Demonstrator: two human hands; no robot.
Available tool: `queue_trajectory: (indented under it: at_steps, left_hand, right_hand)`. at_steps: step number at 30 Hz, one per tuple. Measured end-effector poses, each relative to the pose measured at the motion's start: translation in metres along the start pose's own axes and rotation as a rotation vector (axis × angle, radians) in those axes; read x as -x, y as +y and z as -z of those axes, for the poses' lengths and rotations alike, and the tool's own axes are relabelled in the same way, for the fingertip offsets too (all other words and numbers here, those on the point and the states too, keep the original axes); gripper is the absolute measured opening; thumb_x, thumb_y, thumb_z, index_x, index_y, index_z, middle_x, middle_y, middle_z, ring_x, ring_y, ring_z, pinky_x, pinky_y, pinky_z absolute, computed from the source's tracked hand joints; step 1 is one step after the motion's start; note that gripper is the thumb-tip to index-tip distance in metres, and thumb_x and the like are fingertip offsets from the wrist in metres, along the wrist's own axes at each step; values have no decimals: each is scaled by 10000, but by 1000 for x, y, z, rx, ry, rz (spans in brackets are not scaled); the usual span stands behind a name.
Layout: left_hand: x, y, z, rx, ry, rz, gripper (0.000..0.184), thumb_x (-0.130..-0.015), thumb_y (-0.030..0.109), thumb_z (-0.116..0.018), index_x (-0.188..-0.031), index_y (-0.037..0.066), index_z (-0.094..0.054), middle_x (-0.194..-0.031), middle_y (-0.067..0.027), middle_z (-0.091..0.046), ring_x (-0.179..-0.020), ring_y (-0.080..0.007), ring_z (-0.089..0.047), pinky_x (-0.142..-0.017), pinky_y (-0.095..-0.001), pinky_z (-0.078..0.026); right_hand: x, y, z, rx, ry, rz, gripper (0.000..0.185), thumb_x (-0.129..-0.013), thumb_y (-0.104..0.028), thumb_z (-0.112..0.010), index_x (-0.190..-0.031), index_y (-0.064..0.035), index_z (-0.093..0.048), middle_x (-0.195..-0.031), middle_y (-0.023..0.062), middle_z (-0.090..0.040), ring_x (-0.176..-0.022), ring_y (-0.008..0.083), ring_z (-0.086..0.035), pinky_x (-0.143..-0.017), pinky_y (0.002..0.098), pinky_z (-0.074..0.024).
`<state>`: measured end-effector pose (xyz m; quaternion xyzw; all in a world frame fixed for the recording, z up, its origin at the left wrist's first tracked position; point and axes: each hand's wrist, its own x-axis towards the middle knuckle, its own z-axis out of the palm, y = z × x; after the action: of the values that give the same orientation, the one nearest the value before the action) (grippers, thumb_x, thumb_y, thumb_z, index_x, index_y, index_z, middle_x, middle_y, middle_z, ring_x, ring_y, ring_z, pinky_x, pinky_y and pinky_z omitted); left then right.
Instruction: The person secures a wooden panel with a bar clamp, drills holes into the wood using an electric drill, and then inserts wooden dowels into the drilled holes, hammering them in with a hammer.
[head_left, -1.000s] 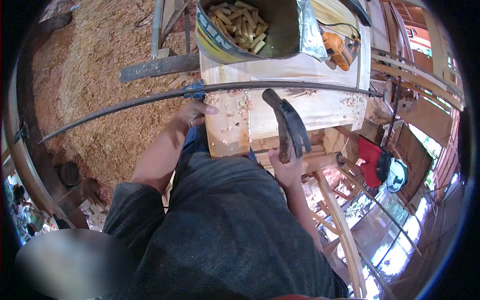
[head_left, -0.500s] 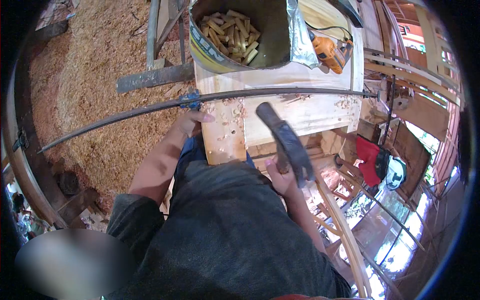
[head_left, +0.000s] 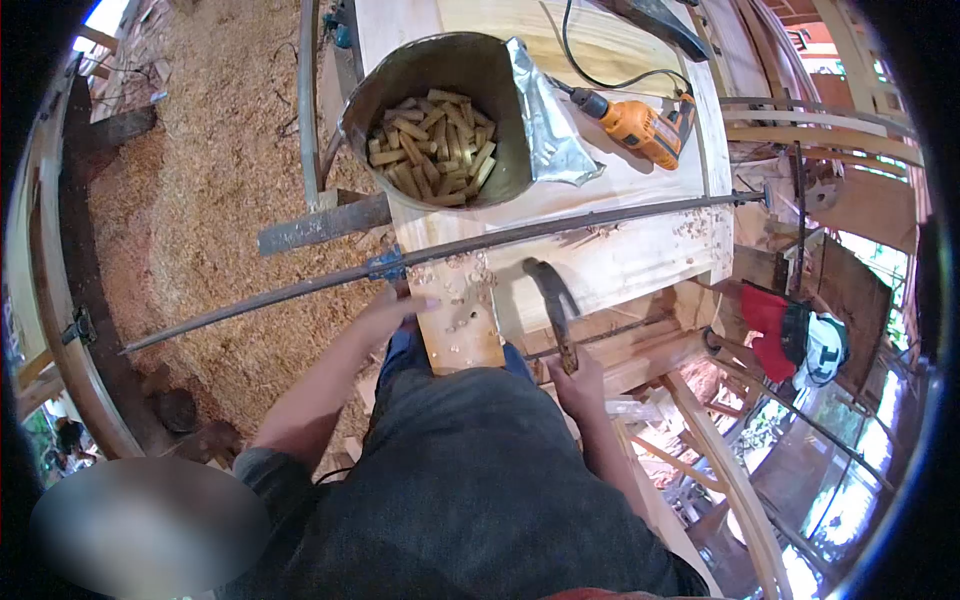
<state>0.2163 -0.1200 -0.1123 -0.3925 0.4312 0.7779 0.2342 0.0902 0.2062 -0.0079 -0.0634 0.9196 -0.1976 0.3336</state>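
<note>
My right hand (head_left: pixel 580 385) is closed around the handle of a claw hammer (head_left: pixel 556 297). The hammer's dark head is over the near part of a pale wooden panel (head_left: pixel 590 250). At the panel's left edge, my left hand (head_left: pixel 392 312) grips the end board (head_left: pixel 462 335), its thumb lying on top and the other fingers mostly hidden. Small holes and wood chips dot this board near the thumb. Just beyond that hand, the blue jaw (head_left: pixel 386 265) of a long bar clamp (head_left: pixel 560 220) sits at the edge, and the bar runs across the panel.
A cut-open can (head_left: pixel 520 150) on the panel holds several short wooden pegs (head_left: pixel 435 150). Right of it lies an orange drill (head_left: pixel 640 130) with a cord. Wood shavings (head_left: pixel 220 200) cover the floor at left. A red, black and white cloth item (head_left: pixel 795 335) hangs at right.
The hammer has swung from close to my body to a smaller, farther-looking pose near the panel. The view has shifted, so can and drill appear more fully. My left hand stays at the board's edge.
</note>
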Motion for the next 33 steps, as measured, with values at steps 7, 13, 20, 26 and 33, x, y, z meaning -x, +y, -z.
queue_trajectory:
  at_steps: [7,13,20,26,33]
  left_hand:
    - [153,194,-27,-866,-479,-474,337,-920,347,-721,-1056,39,-740,-971,-127,-769,-907,-299,-734,-823,-350,-568]
    - [53,299,-61,-1748,296,-531,239,-914,160,-599,-1041,13,-738,-920,-244,-728,-886,-390,-732,-857,-437,-589]
    - [-40,288,-56,-2107,180,-844,330,-941,266,-596,-1170,67,-726,-1270,-160,-701,-1156,-341,-681,-972,-424,-562]
    - [-68,282,-35,-1981,366,-852,389,-975,365,-563,-1243,116,-697,-1260,-138,-709,-1206,-315,-649,-1032,-394,-516]
    - [-54,280,-36,-2092,333,-810,337,-967,227,-562,-1225,44,-680,-1279,-180,-684,-1187,-345,-642,-1055,-417,-494]
  right_hand:
    - [-13,21,-4,-54,-63,-81,301,-887,-225,-689,-1052,21,-635,-887,266,-683,-873,436,-688,-772,481,-529]
    - [-18,13,-3,-21,-29,-13,263,-877,-186,-666,-1051,11,-644,-854,270,-675,-849,445,-688,-765,488,-529]
    - [-20,30,-24,-187,37,73,239,-890,-209,-661,-1026,-13,-655,-909,283,-692,-897,496,-670,-779,520,-530]
    - [-29,47,-38,-85,7,13,351,-895,-274,-668,-1135,-18,-665,-932,298,-697,-930,498,-674,-837,558,-533]
    - [-35,51,-28,-177,-26,108,371,-888,-216,-673,-1190,-1,-656,-935,312,-698,-933,498,-683,-825,537,-544]
